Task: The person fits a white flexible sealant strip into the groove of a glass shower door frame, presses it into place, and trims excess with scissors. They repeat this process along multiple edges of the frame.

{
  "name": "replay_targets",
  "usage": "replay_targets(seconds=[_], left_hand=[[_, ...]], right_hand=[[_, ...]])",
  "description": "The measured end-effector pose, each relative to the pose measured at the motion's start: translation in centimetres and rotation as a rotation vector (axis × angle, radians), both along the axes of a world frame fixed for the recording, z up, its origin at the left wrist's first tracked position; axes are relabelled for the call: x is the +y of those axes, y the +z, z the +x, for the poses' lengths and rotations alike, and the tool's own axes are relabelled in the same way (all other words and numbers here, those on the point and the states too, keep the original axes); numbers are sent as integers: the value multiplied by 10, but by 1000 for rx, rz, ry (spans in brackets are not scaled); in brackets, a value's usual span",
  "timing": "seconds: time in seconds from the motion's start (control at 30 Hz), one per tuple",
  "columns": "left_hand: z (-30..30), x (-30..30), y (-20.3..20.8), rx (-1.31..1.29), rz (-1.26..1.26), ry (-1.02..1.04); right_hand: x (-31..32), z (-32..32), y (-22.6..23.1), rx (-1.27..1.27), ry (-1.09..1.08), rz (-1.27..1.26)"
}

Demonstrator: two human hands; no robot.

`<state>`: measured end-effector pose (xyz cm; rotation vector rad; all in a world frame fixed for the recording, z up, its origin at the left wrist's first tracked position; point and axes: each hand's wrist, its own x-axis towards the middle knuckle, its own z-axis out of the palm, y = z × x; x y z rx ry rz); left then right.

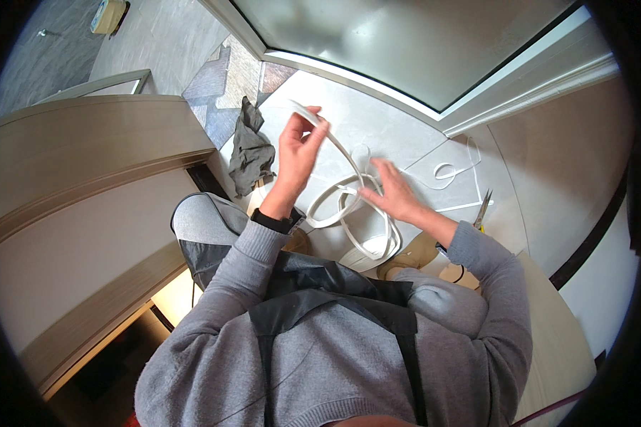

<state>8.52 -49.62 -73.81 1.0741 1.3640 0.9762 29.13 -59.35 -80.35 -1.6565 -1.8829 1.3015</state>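
Note:
A long white flexible strip (325, 220) hangs in loose loops in front of my knees. My left hand (299, 148) is raised on the left of the loops, with its thumb and fingers closed on the strip close to one end, which sticks out past the fingertips. From there the strip curves down to the right into the loops. My right hand (396, 193) is beside the loops on the right, fingers apart and slightly blurred, its thumb by the strip. Whether the thumb touches it, I cannot tell.
A dark grey cloth (251, 151) lies on the tiled floor at the left. Scissors (485, 208) and a thin white ribbon (446, 171) lie on the right. A framed glass door (406, 50) stands ahead; a wooden cabinet (100, 142) is at the left.

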Motion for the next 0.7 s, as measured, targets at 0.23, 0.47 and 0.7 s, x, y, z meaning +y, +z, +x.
replay_targets(seconds=[0.23,0.47,0.7], left_hand=[[40,-34,20,573,676,-520],[47,-57,36,688,795,-761],[68,-58,33,709,737,-882]], right_hand=[[17,46,89,192,-130,435],[-5,57,120,368,-255,452],[-33,71,127,214,-403,377]])
